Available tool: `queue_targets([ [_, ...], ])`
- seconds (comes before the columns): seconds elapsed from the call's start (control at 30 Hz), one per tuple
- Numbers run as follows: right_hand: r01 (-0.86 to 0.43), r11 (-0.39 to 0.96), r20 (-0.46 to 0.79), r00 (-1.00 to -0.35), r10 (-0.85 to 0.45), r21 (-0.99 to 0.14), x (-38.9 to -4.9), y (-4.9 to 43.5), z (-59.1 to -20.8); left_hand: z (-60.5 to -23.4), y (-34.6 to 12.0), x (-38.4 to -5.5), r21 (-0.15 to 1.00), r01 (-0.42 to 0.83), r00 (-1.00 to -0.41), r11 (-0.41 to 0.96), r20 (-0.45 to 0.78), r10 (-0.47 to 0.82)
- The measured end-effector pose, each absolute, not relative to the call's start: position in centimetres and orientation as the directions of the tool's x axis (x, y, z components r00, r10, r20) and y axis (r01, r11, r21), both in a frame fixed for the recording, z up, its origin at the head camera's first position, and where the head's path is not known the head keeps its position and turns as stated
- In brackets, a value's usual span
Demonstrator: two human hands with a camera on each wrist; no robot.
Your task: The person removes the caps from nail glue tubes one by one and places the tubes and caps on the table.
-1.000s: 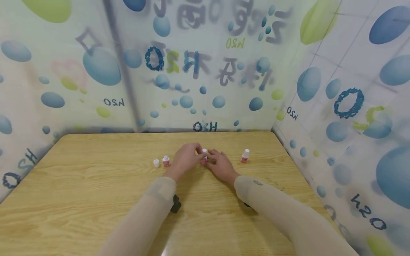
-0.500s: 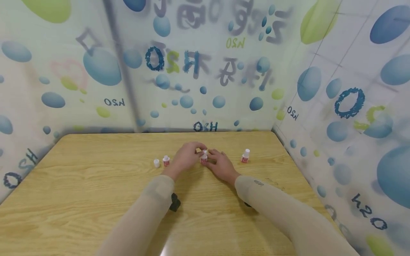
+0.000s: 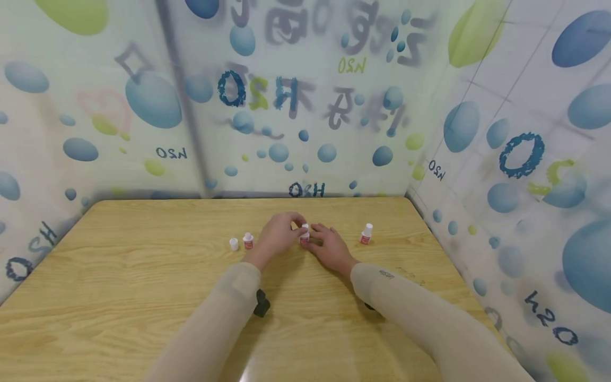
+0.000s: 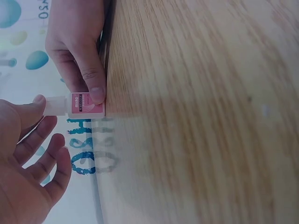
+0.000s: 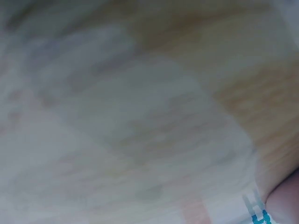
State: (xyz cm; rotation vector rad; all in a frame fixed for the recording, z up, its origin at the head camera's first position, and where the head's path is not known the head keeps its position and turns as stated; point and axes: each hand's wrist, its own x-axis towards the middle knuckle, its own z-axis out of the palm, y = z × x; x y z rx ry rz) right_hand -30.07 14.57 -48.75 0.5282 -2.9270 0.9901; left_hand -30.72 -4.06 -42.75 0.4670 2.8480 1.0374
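Note:
A small white bottle with a red-pink label (image 4: 88,102) stands upright on the table between both hands. My left hand (image 3: 278,232) pinches its white cap (image 4: 55,106) between thumb and forefinger, the other fingers loosely bent. My right hand (image 3: 330,246) holds the bottle's body, its thumb pressed on the label in the left wrist view. To the left stands a second bottle (image 3: 248,242) with its white top bare, and beside it a loose white cap (image 3: 234,244). A third bottle (image 3: 366,234), capped, stands to the right. The right wrist view is mostly blurred.
The wooden table (image 3: 143,297) reaches back to a wall covering (image 3: 267,175) printed with blue and green drops. Another patterned wall (image 3: 520,223) runs along the right side. A dark object (image 3: 261,303) shows beside the left sleeve.
My left thumb and fingers shift slightly at the bottle's cap. The right hand stays on the bottle, and the other bottles and the loose cap keep their places.

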Motion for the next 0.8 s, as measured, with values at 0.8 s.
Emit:
queue_targets([
  [0.8, -0.312, 0.745, 0.108, -0.944, -0.311, -0.590, -29.92, 14.52, -48.59, -42.93, -4.39, -30.76, 0.654, 0.255, -0.946, 0.712, 0.017, 0.324],
])
